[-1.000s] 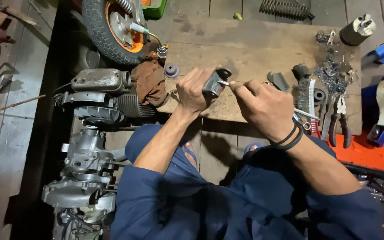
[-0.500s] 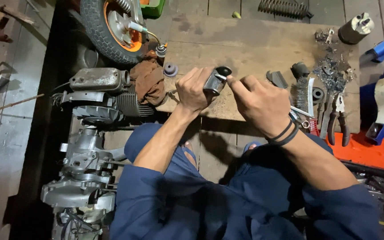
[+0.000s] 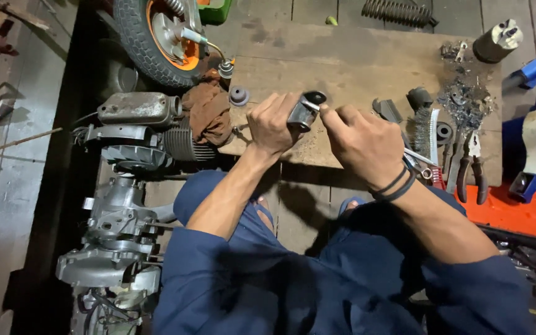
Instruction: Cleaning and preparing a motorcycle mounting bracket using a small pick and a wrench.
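Fingers of left hand clamped round a dark metal part, held above the wooden board. Right hand just beside it, thumb and forefinger pinched together on a thin tool touching the part's upper end; too small to tell its kind. Black bands on the right wrist. Brown rag left of the hands, lying against an engine. Orange-rimmed wheel above that. Pliers and wire brush right of the hands, near metal scraps. Spring at the board's far edge.
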